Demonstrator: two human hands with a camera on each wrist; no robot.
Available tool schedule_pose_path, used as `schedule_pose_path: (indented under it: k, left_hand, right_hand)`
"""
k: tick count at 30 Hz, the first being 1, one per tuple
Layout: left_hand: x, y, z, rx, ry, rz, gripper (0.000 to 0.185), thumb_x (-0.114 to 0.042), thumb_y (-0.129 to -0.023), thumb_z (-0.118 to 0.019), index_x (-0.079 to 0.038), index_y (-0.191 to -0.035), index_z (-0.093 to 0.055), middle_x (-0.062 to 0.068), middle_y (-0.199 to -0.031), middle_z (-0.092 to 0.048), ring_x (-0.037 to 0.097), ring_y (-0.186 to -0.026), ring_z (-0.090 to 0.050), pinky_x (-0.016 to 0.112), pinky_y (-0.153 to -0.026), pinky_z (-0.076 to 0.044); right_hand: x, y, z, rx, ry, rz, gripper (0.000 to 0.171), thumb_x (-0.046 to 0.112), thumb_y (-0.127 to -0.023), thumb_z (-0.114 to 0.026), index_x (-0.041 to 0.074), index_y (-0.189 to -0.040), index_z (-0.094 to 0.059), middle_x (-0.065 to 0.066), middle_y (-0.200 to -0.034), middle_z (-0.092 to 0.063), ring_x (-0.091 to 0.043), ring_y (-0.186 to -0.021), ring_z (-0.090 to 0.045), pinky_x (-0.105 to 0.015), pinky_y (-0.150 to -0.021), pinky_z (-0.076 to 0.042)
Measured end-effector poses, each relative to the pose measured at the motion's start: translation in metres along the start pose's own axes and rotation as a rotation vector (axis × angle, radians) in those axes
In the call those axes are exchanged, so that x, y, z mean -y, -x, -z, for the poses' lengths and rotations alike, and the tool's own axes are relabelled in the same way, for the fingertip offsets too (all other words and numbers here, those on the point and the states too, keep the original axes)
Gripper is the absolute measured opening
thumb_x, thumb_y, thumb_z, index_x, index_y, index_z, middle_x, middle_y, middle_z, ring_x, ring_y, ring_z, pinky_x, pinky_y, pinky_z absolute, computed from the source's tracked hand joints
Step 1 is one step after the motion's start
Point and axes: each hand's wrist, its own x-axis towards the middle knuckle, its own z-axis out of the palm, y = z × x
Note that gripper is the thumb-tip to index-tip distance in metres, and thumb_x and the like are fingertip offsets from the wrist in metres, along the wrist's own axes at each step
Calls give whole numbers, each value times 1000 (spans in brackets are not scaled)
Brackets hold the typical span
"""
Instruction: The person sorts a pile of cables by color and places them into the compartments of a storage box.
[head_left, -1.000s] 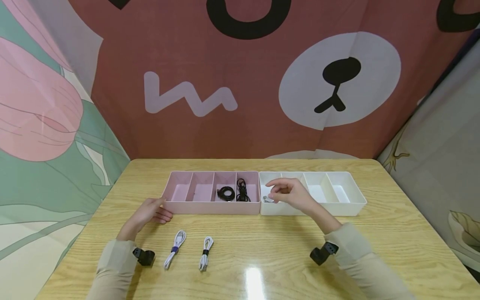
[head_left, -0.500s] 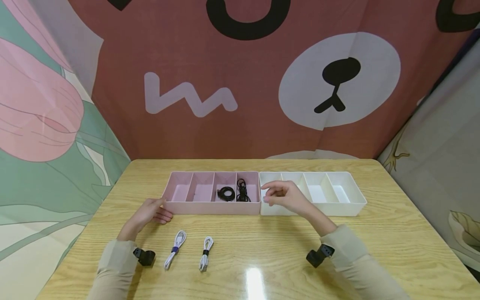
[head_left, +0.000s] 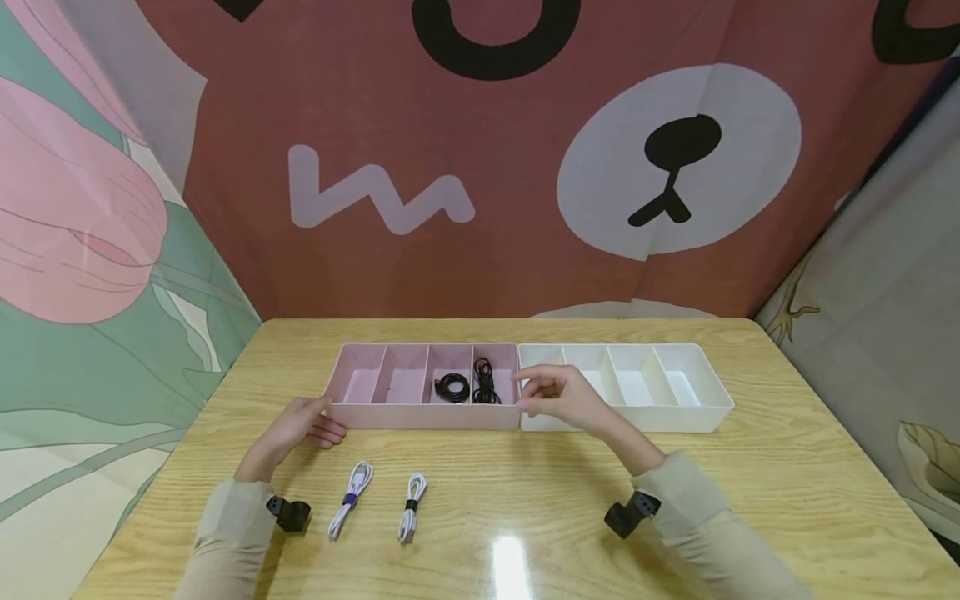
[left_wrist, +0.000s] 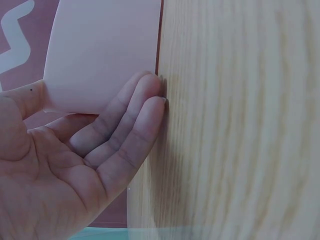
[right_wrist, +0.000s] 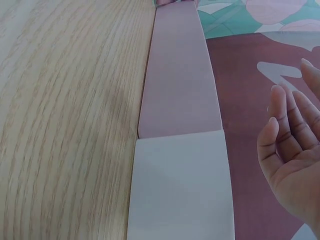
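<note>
Hands at two divided trays, both holding nothing

Left hand [head_left: 300, 427] rests with relaxed fingers against the near left corner of the pink tray [head_left: 360, 414], apparently steadying it; right hand [head_left: 558, 397] hovers loosely over the seam where the pink tray abuts the white tray [head_left: 705, 412], fingers slack. Two black cable coils [head_left: 468, 385] sit in the pink tray's two right compartments. Two white bundled cables [head_left: 378, 500] lie on the wooden table [head_left: 787, 467], near the left hand. No readable brand or label; backdrop shows only a cartoon bear print
</note>
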Motion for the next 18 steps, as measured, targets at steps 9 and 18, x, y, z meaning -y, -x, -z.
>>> schedule_pose_path:
  k: [9,18]
  left_hand:
    - [-1,0,0,-2,-2,4,57,-31,-100,-27,21,-119,-41,15,-79,-66,21,-69,-64,35,-65,-53]
    - [0,0,1,6,-4,2,59,-34,-100,-27,20,-120,-41,15,-80,-66,21,-70,-64,35,-66,-53]
  right_hand:
    - [0,-3,-9,38,-31,19,37,-1,-79,-66,-11,-113,-56,-14,-81,-63,-14,-65,-61,-39,-61,-52]
    - [-1,-7,-17,50,-5,48,36,-4,-78,-66,-10,-112,-57,-17,-80,-64,-14,-62,-59,-29,-56,-50]
